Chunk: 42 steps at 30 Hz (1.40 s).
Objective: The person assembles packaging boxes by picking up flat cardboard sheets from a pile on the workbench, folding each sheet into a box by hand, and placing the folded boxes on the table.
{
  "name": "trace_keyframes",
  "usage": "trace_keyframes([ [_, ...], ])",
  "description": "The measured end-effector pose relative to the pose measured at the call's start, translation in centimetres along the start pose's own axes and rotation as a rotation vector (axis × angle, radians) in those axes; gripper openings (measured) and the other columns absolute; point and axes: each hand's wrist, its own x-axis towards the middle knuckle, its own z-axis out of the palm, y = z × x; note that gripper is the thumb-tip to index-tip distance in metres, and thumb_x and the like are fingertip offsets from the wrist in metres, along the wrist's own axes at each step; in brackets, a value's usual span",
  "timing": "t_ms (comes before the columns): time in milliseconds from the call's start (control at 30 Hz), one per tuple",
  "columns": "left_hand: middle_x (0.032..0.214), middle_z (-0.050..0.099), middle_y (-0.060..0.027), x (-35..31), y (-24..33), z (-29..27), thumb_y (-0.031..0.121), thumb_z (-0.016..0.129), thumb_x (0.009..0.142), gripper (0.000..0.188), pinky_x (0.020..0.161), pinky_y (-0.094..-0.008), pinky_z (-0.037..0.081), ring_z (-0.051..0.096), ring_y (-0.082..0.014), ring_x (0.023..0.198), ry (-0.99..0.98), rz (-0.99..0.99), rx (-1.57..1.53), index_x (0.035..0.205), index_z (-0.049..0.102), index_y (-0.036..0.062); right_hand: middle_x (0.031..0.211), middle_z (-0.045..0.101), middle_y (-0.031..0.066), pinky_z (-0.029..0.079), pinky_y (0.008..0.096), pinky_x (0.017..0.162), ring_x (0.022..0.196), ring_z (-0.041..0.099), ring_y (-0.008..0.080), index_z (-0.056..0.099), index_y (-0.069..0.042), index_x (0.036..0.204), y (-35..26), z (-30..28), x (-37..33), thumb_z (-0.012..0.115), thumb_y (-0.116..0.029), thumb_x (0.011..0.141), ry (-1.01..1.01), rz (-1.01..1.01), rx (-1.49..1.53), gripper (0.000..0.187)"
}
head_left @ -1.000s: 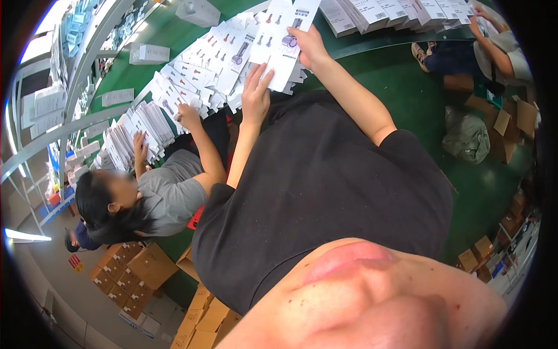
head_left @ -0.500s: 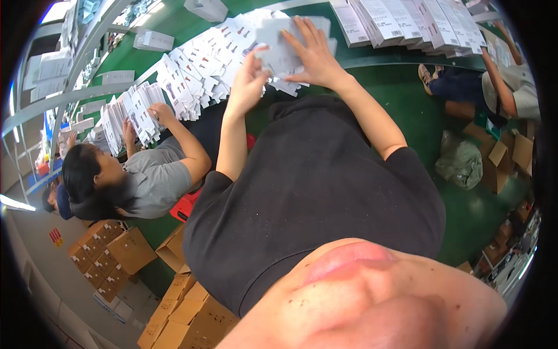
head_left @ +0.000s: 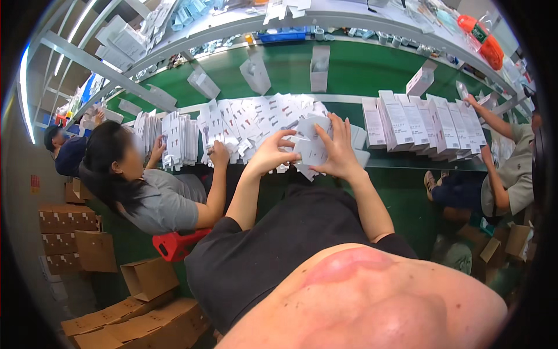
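My left hand (head_left: 274,156) is curled at the left edge of a small white printed carton (head_left: 313,150), thumb and fingers closed on it. From the other side, my right hand (head_left: 342,156) grips the same carton, its fingers bent over the top and the thumb low. The carton is tilted above the near edge of the work table. Beneath and behind it spreads a pile of flat white cartons (head_left: 244,113) printed with small dark and reddish pictures. Part of another white carton (head_left: 359,138) shows beside my right hand.
White boxes (head_left: 410,125) stand in a row on the right. Opened boxes (head_left: 319,70) sit along the green belt (head_left: 290,53). A co-worker (head_left: 154,195) on the left handles flat cartons; another person (head_left: 517,157) works at far right. Brown cardboard boxes (head_left: 139,317) lie behind at lower left.
The head view has tilted up, so the table sits lower and the belt shows. My right hand has gone from lying spread across the carton to gripping its side; my left hand stays beside it.
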Motion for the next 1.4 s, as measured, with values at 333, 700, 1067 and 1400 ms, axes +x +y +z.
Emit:
trace_keyframes([
  [333, 0.12, 0.071, -0.015, 2.6, -1.3, 0.2, 0.014, 0.075, 0.081, 0.053, 0.093, -0.0374, 0.055, 0.068, -0.0218, 0.108, 0.131, 0.135, 0.161, 0.131, 0.065, 0.0004, 0.145, 0.044, 0.026, 0.033, 0.0578, 0.116, 0.136, 0.044, 0.0466, 0.044, -0.013, 0.15, -0.4, 0.6, 0.7, 0.097, -0.031, 0.049, 0.042, -0.122, 0.219, 0.116],
  [700, 0.149, 0.05, -0.0198, 2.8, 1.4, 3.4, 0.019, 0.096, 0.066, 0.088, 0.106, -0.0444, 0.049, 0.055, -0.0305, 0.134, 0.166, 0.85, 0.018, 0.142, 0.052, 0.0106, 0.141, 0.052, 0.016, 0.04, 0.0382, 0.111, 0.129, 0.052, 0.0268, 0.035, -0.001, 0.153, -4.0, -3.1, 2.3, 0.08, -0.032, 0.084, 0.292, 0.111, 0.964, 0.088],
  [1067, 0.145, 0.051, -0.0137, 4.0, 0.6, 7.8, 0.004, 0.053, 0.099, 0.059, 0.116, -0.0374, 0.034, 0.047, -0.0237, 0.135, 0.035, 0.492, -0.469, 0.156, 0.038, 0.0088, 0.126, 0.064, 0.015, 0.043, 0.0359, 0.107, 0.119, 0.06, 0.0257, 0.062, 0.0, 0.127, -6.0, -2.5, 1.6, 0.063, -0.007, 0.091, 0.482, 0.42, 0.783, 0.037],
  [1400, 0.15, 0.044, -0.0211, 4.2, -1.4, 8.2, 0.006, 0.05, 0.095, 0.024, 0.119, -0.0405, 0.03, 0.041, -0.0306, 0.141, -0.1, 0.648, -0.171, 0.119, 0.051, 0.0045, 0.123, 0.064, 0.019, 0.047, 0.035, 0.099, 0.111, 0.062, 0.0282, 0.062, 0.003, 0.123, -4.5, -2.4, 0.1, 0.055, -0.007, 0.083, 0.411, 0.622, 0.768, 0.042],
])
